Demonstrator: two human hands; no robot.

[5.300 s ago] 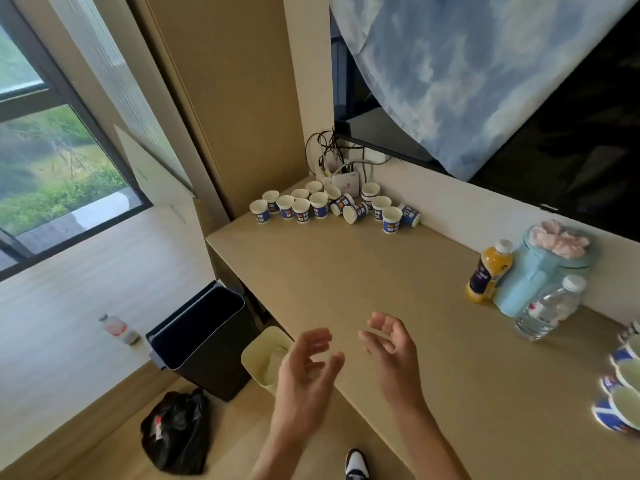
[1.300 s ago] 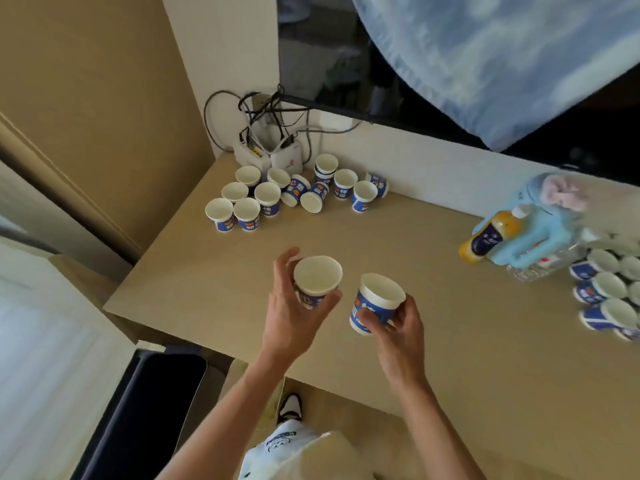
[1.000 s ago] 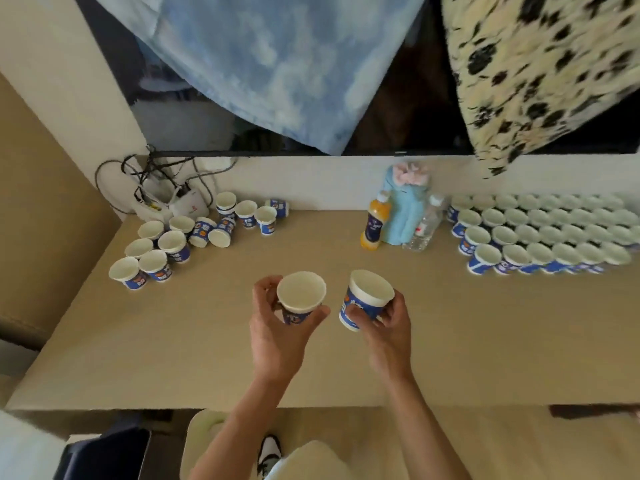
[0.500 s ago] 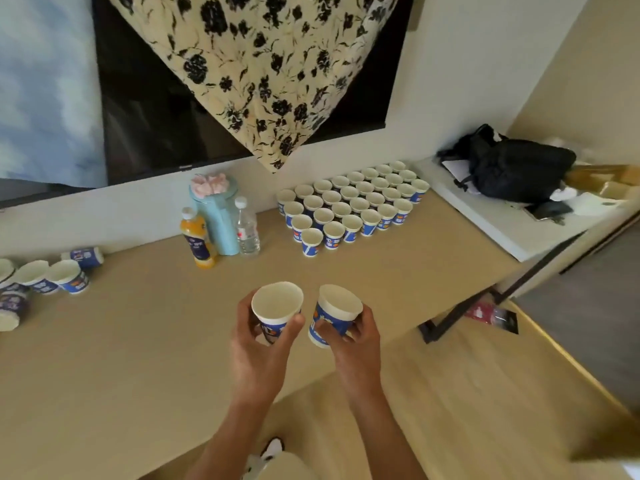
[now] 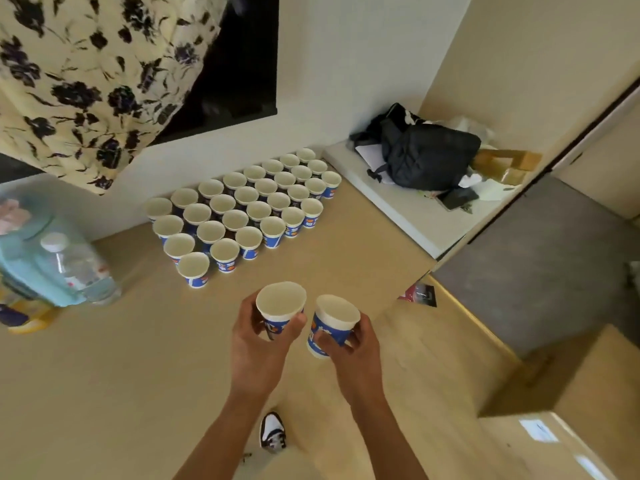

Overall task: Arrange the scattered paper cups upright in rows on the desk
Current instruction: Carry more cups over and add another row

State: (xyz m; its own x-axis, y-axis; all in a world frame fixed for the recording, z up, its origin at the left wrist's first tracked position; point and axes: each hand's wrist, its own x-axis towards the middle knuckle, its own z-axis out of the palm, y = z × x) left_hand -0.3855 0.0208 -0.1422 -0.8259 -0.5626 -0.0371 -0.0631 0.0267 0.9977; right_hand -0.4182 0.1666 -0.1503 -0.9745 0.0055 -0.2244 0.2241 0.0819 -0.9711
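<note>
I hold one upright paper cup [image 5: 281, 299] in my left hand [image 5: 258, 351], fingers curled round it, and a second cup [image 5: 335, 318] gripped in my right hand [image 5: 353, 358], both above the worktop [image 5: 121, 358], near the rows of cups [image 5: 242, 209] by the wall.

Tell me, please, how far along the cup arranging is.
Done: a block of upright cups stands in rows. In hand: the left hand holds a cup, the right hand a second cup, above the desk. Left: setting both down, probably in the shorter front row.
</note>
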